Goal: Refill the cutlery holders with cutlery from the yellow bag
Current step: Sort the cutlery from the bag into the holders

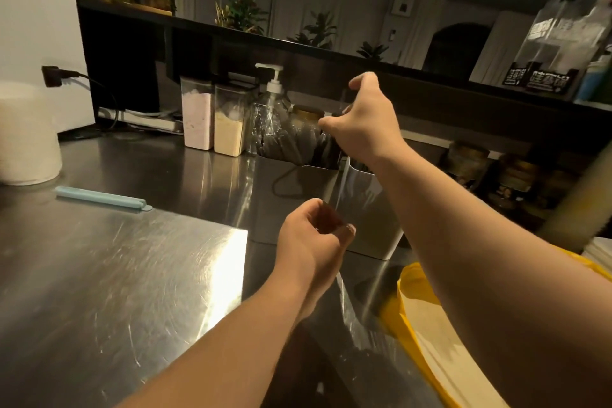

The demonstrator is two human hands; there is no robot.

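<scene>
Both arms are out over the steel tabletop, and a long clear plastic sleeve is strung between the hands. At centre frame the left hand is clenched round the sleeve, with something dark showing inside the curl of its fingers, though it's too blurred to name. Higher up, just right of centre, the right hand is raised above the cutlery holders. Its thumb and fingers pinch the sleeve's upper end, and a dark tip peeks out at the pinch. The holders are two pale tubs standing side by side in the middle of the frame, right behind the left hand, with dark cutlery bristling out of the left one. The yellow bag lies at the lower right on the tabletop, under the right forearm, and the sleeve's lower tail trails down beside it. Behind the holders stand a pump bottle and two powder-filled containers. At the left edge there's a white paper roll, and near it a pale blue clip lies flat on the steel.
</scene>
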